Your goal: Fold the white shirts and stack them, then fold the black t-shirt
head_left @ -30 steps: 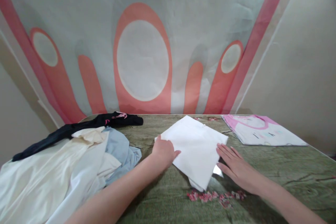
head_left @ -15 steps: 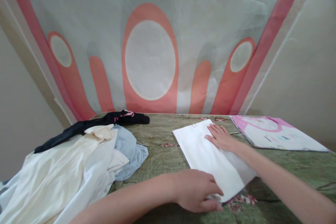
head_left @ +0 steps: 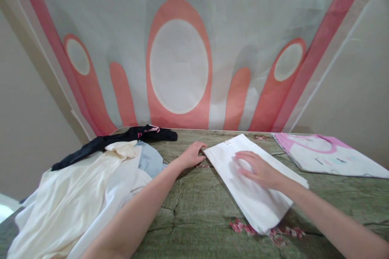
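Note:
A folded white cloth (head_left: 258, 198) lies as a long slanted rectangle on the green patterned table cover (head_left: 194, 218). My right hand (head_left: 258, 170) rests flat on its middle, fingers stretched out and a little smeared by motion. My left hand (head_left: 192, 155) touches the cloth's far left corner, fingers curled at the edge; whether they pinch the fabric is unclear.
A heap of clothes lies at the left: cream and white garments (head_left: 75, 194), a light blue one (head_left: 150, 162) and a black one with pink marks (head_left: 121, 139). A folded white and pink printed cloth (head_left: 325, 156) lies at the right. A wall with orange shapes stands behind.
My left hand moved from the cloth's near end up to its far left corner. My right hand slid from the far end down to the middle. The cloth now lies narrower.

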The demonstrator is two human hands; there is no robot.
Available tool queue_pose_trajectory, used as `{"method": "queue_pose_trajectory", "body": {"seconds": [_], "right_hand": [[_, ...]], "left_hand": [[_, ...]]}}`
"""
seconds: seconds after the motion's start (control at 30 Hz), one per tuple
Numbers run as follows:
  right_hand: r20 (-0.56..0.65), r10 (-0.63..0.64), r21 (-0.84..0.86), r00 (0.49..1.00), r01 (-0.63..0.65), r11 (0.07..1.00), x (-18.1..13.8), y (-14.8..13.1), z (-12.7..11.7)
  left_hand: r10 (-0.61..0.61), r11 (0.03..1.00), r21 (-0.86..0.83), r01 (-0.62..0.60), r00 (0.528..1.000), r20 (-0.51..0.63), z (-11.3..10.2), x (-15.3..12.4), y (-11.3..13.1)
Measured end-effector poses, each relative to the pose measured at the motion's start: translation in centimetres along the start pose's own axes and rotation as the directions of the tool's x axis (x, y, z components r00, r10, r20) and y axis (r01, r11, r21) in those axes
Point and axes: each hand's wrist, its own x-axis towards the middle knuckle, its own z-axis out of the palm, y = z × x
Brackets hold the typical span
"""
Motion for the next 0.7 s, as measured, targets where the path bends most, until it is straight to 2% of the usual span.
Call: {"method": "queue_pose_trajectory", "body": {"seconds": [0.1, 0.2, 0.27, 0.33, 0.47, 0.6, 0.7], "right_hand": [[0.152, -0.175, 0.139, 0.973, 0.155, 0.978, -3.2, -5.5, -1.2], [0.235, -0.157, 0.172, 0.959, 0.118, 0.978, -6.5, -8.0, -1.6], [0.224, -0.107, 0.162, 0.969, 0.071, 0.984, -8.3, -7.9, -1.4], [0.164, -0.073, 0.165, 0.984, 0.046, 0.985, -9.4, -7.3, -0.9], [0.038, -0.017, 0.249, 0.999, 0.007, 0.969, -10.0, -6.6, -0.4], [0.039, 0.072, 0.386, 0.997, -0.082, 0.919, -9.8, -6.7, -0.6], [0.029, 0.217, 0.421, 0.976, -0.209, 0.883, -9.8, -6.5, -0.6]], "left_hand": [[-0.011, 1.0, -0.015, 0.011, 1.0, -0.02, 0.7, 0.1, -0.4], [-0.009, 1.0, -0.025, 0.008, 0.999, -0.033, 1.0, 0.2, -0.4], [-0.003, 1.0, -0.024, 0.002, 0.999, -0.039, 1.1, 0.3, -0.3], [-0.003, 1.0, -0.015, 0.002, 0.999, -0.048, 1.1, 0.3, -0.1], [-0.017, 1.0, 0.023, 0.019, 0.998, -0.065, 1.2, 0.3, 0.1], [-0.039, 0.996, 0.075, 0.045, 0.996, -0.085, 1.3, 0.2, 0.5], [-0.079, 0.989, 0.117, 0.092, 0.991, -0.109, 1.8, 0.3, 0.8]]}}
